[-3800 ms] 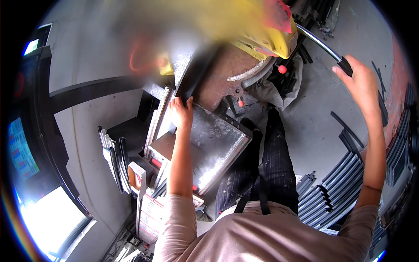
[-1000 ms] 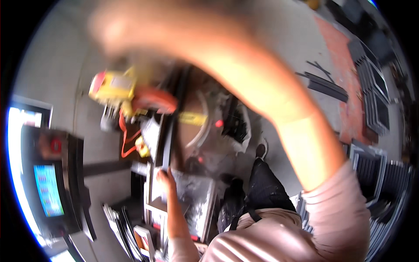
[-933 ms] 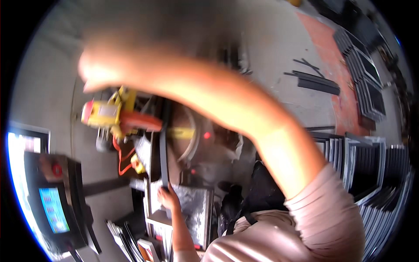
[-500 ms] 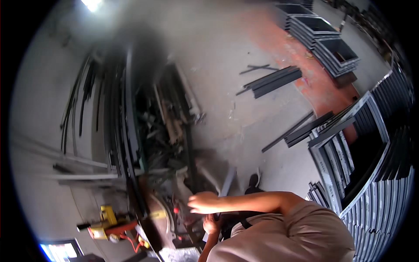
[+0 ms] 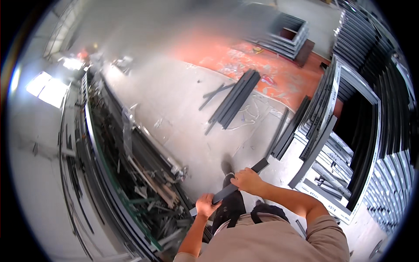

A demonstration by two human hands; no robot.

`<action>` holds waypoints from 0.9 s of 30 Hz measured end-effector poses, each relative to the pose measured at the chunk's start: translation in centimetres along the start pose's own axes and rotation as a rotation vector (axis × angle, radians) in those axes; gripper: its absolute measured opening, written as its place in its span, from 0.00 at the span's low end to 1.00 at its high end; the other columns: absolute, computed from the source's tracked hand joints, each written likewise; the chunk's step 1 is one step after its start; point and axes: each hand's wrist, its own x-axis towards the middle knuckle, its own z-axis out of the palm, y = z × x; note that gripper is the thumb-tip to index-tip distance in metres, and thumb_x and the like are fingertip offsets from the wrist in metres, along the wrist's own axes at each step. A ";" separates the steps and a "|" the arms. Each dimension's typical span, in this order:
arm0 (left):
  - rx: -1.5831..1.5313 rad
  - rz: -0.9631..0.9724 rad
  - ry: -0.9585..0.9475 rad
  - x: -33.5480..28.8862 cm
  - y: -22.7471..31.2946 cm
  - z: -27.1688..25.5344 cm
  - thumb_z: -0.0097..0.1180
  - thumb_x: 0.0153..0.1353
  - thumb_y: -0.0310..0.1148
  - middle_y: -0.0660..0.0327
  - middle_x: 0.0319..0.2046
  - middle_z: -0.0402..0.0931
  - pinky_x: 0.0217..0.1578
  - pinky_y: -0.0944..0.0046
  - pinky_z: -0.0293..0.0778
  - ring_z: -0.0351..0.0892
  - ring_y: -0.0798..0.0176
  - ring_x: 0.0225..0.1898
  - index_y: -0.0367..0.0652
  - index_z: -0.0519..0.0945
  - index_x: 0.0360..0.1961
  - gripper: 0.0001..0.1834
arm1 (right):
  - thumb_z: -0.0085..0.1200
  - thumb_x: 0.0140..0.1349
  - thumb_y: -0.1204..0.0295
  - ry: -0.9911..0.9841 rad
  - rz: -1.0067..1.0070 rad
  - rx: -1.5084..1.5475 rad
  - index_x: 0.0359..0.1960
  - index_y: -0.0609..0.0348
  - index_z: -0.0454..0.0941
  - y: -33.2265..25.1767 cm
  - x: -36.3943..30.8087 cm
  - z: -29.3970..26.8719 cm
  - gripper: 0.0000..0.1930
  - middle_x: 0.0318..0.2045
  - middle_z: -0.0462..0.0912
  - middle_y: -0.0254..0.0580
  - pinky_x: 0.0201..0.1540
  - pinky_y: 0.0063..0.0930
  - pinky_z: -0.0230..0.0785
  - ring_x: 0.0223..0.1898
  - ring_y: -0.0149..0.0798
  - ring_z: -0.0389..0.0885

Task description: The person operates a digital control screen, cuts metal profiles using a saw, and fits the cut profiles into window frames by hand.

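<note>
A dark grey metal profile bar [image 5: 225, 192] lies slantwise across the front of my body, its far end up to the right. My left hand [image 5: 206, 205] is wrapped round its lower left part. Farther along, my right hand [image 5: 247, 180] grips it from above, fingers curled over the edge. The bar's right end sticks out past my right hand, close to a few dark profiles [image 5: 290, 136] on the floor. Below the bar my dark trousers and one shoe [image 5: 227, 167] show.
To the left a long rack [image 5: 98, 150] holds profiles and scrap offcuts. Several dark bars [image 5: 235, 98] lie on the floor ahead. Stacked metal frames [image 5: 283, 37] stand on the red floor strip at the back, and large rectangular frames [image 5: 379, 131] lean at the right.
My view has swung right, away from the yellow-and-red power tool at lower left. My hands, close together before, are now apart along the bar, which shows plainly.
</note>
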 end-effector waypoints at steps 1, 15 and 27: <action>-0.002 0.019 -0.062 3.0 -1.4 0.7 0.71 0.39 0.45 0.58 0.26 0.75 0.32 0.53 0.74 0.76 0.49 0.31 0.45 0.76 0.29 0.21 | 0.67 0.45 0.59 0.008 0.042 -0.001 0.37 0.51 0.76 1.9 0.6 0.9 0.19 0.30 0.78 0.37 0.42 0.37 0.67 0.38 0.43 0.79; -0.182 0.621 -0.245 49.6 -5.1 12.3 0.54 0.45 0.28 0.59 0.25 0.71 0.41 0.49 0.65 0.73 0.51 0.36 0.46 0.73 0.23 0.03 | 0.61 0.55 0.58 0.271 0.970 0.368 0.44 0.54 0.76 19.4 8.7 -7.0 0.19 0.35 0.78 0.47 0.42 0.45 0.70 0.40 0.53 0.78; -0.021 0.645 -0.496 78.9 7.3 24.2 0.56 0.45 0.26 0.60 0.30 0.77 0.46 0.52 0.67 0.76 0.53 0.41 0.49 0.82 0.30 0.09 | 0.59 0.57 0.56 0.485 0.982 0.418 0.47 0.53 0.76 49.3 5.8 -16.0 0.20 0.34 0.78 0.48 0.41 0.48 0.70 0.39 0.54 0.78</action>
